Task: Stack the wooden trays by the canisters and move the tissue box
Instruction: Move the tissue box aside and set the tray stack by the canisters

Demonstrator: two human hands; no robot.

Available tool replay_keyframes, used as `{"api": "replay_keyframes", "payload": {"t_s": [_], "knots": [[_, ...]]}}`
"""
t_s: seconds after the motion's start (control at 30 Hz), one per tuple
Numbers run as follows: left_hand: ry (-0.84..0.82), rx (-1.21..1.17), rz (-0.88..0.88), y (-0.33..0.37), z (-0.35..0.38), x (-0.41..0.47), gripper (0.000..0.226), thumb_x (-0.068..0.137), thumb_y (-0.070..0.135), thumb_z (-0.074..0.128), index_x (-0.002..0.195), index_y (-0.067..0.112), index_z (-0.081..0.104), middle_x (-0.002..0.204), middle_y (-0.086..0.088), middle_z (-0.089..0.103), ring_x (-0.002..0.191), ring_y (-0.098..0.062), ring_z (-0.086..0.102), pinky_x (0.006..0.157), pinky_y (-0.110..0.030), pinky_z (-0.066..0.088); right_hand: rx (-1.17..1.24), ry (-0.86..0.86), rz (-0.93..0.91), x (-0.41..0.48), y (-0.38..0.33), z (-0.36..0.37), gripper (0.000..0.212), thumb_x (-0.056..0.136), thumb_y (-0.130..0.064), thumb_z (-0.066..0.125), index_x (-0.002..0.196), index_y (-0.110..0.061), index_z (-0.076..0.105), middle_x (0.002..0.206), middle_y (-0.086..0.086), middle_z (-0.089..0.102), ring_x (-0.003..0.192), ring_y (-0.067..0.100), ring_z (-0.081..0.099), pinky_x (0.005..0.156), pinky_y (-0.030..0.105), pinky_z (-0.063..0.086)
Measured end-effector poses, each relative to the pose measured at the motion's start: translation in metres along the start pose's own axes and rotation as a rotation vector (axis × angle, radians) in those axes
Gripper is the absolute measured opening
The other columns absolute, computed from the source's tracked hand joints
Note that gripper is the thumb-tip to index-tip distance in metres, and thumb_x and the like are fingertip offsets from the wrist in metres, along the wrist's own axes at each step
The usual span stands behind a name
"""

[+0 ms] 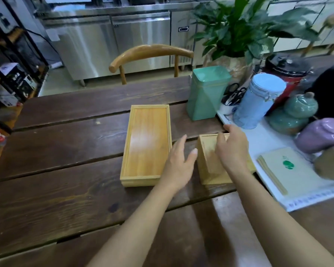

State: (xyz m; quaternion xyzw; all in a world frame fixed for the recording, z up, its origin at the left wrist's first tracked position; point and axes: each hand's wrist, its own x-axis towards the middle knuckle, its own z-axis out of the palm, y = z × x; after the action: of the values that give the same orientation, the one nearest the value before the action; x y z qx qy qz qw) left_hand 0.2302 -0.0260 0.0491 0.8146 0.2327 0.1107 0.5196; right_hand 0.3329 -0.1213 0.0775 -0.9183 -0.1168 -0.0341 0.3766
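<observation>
A long wooden tray (146,143) lies flat on the dark wooden table (66,160), and a second layer of wood shows under its near edge. To its right stands a wooden tissue box (210,162). My left hand (178,162) hovers open between tray and box, fingers spread. My right hand (232,149) rests on top of the box, fingers curled over its far edge. Canisters stand beyond: a green tin (206,93), a pale blue jar (258,101), a teal ceramic pot (295,114) and a purple pot (320,133).
A white mat (268,143) under the canisters also carries a stack of paper sleeves (283,168). A potted plant (239,31), a red and black flask (285,74) and a cup of scissors (231,97) stand behind. A wooden chair (148,54) faces the far edge.
</observation>
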Motion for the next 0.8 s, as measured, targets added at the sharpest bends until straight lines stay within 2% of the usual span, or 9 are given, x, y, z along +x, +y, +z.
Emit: {"api": "replay_keyframes", "payload": {"t_s": [0.07,0.17,0.27,0.37,0.47,0.53,0.63,0.7,0.8], "knots": [[-0.077,-0.205,-0.22,0.007,0.034,0.002,0.062,0.089,0.048,0.042,0.144,0.028,0.02,0.151,0.004,0.028,0.133,-0.013,0.028,0.104,-0.029,0.022,-0.092,-0.026,0.145,0.005,0.027,-0.013,0.03,0.085,-0.011,0.045,0.111,-0.002,0.055,0.116,0.025,0.061,0.108,0.041,0.052,0.086,0.044,0.038],[-0.087,-0.462,-0.373,0.008,0.064,0.005,0.054,0.092,0.043,0.042,0.141,0.027,0.027,0.143,0.002,0.042,0.113,-0.01,0.043,0.088,-0.025,0.033,0.001,-0.179,0.301,0.0,0.056,-0.019,0.032,0.085,-0.024,0.048,0.109,-0.003,0.05,0.107,0.02,0.062,0.101,0.039,0.055,0.074,0.038,0.036],[-0.059,-0.616,-0.402,0.008,0.077,0.003,0.054,0.093,0.036,0.043,0.143,0.027,0.024,0.139,0.0,0.047,0.111,-0.012,0.049,0.085,-0.024,0.036,0.183,-0.161,0.322,-0.007,0.065,-0.023,0.015,0.078,-0.029,0.056,0.077,-0.013,0.055,0.072,0.002,0.057,0.074,0.028,0.053,0.058,0.032,0.033],[-0.068,-0.643,-0.308,0.016,0.071,-0.006,0.056,0.093,0.036,0.045,0.143,0.032,0.02,0.133,0.014,0.046,0.102,0.007,0.047,0.077,-0.013,0.034,0.266,-0.075,0.263,-0.013,0.053,-0.029,0.026,0.073,-0.024,0.057,0.054,-0.019,0.039,0.051,-0.005,0.04,0.053,0.017,0.037,0.048,0.03,0.024],[-0.011,-0.665,-0.185,0.03,0.04,-0.014,0.057,0.092,0.034,0.048,0.143,0.032,0.022,0.135,0.011,0.049,0.115,-0.001,0.048,0.096,-0.023,0.035,0.333,-0.032,0.162,-0.02,0.022,-0.034,0.024,0.075,-0.028,0.057,0.058,-0.018,0.042,0.052,-0.005,0.04,0.053,0.015,0.037,0.049,0.03,0.027],[0.07,-0.655,-0.131,0.031,0.002,-0.019,0.055,0.09,0.032,0.051,0.14,0.032,0.029,0.132,0.006,0.054,0.118,-0.01,0.05,0.099,-0.031,0.037,0.386,-0.076,0.083,-0.03,-0.009,-0.032,0.017,0.078,-0.033,0.057,0.071,-0.017,0.057,0.063,-0.003,0.056,0.065,0.02,0.05,0.057,0.035,0.039],[0.214,-0.683,-0.154,0.018,-0.071,-0.034,0.045,0.087,0.03,0.055,0.131,0.024,0.046,0.117,0.004,0.067,0.106,-0.013,0.061,0.087,-0.031,0.048,0.393,-0.212,-0.072,-0.061,-0.059,-0.01,0.025,0.083,-0.039,0.052,0.095,-0.02,0.063,0.087,0.005,0.069,0.085,0.027,0.06,0.073,0.041,0.046],[0.332,-0.726,-0.2,0.0,-0.114,-0.055,0.034,0.087,0.026,0.056,0.12,0.018,0.057,0.101,0.004,0.073,0.092,-0.012,0.067,0.071,-0.027,0.052,0.32,-0.293,-0.164,-0.087,-0.091,0.011,0.029,0.085,-0.039,0.049,0.099,-0.016,0.06,0.089,0.009,0.068,0.087,0.031,0.058,0.069,0.038,0.042],[0.451,-0.692,-0.302,-0.03,-0.161,-0.087,0.03,0.088,0.027,0.055,0.117,0.02,0.059,0.096,0.005,0.074,0.087,-0.011,0.068,0.067,-0.028,0.05,0.271,-0.425,-0.225,-0.121,-0.129,0.042,0.032,0.087,-0.037,0.047,0.104,-0.012,0.058,0.092,0.01,0.067,0.089,0.032,0.058,0.071,0.037,0.043]]}}
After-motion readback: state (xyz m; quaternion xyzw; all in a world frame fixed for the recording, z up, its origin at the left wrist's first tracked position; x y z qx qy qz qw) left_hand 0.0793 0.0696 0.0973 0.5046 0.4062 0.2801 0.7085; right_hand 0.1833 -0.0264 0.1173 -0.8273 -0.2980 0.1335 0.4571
